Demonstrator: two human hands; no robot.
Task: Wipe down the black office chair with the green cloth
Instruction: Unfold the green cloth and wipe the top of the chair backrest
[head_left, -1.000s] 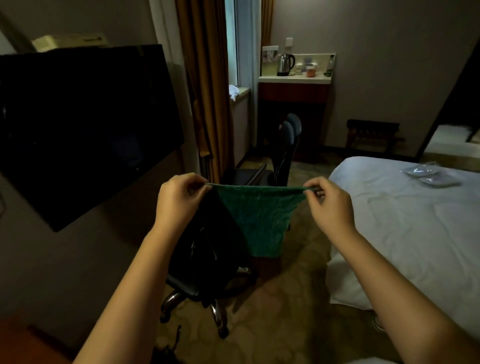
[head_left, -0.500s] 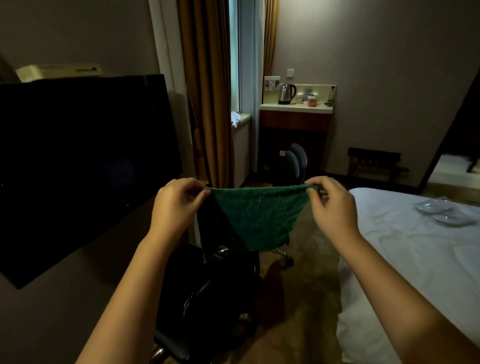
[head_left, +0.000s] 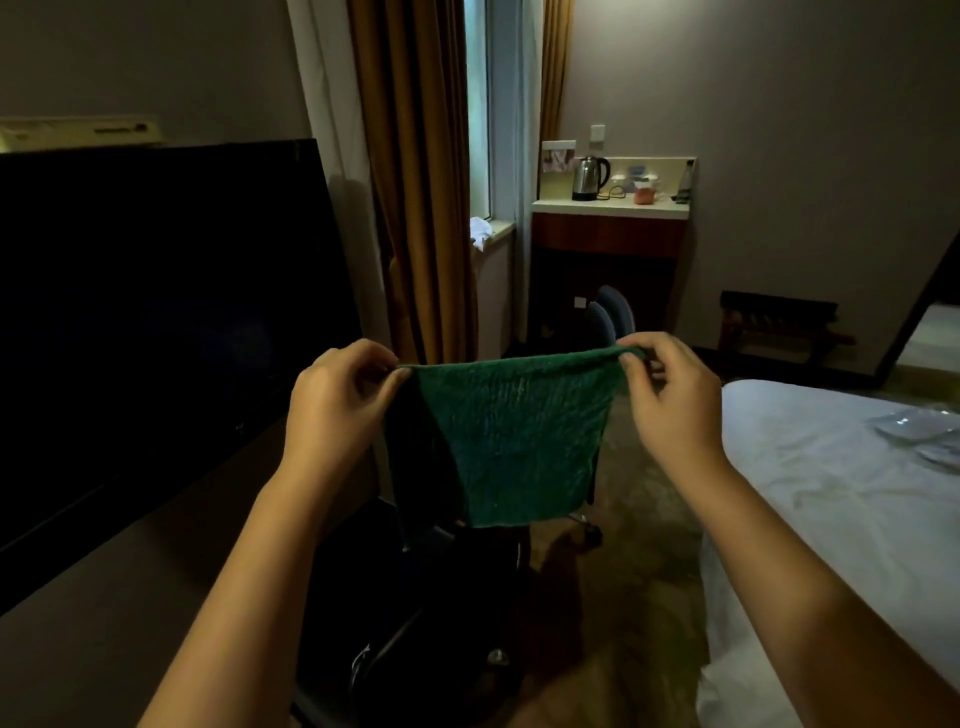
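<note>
The green cloth (head_left: 511, 441) hangs spread out in the air in front of me. My left hand (head_left: 337, 405) pinches its upper left corner and my right hand (head_left: 670, 405) pinches its upper right corner. Below and behind the cloth stands the black office chair (head_left: 410, 634), dark and mostly hidden by the cloth and my arms; part of its frame and base shows low in the view. Neither hand touches the chair.
A large black TV screen (head_left: 156, 322) stands on a dark desk (head_left: 130, 597) at the left. A white bed (head_left: 841, 509) fills the right. A second chair (head_left: 613, 317), a counter with a kettle (head_left: 589, 179) and brown curtains (head_left: 415, 182) lie further back.
The view has tilted up, so the chair has dropped lower in the frame. The cloth stays stretched between both hands, with the right corner now slightly higher.
</note>
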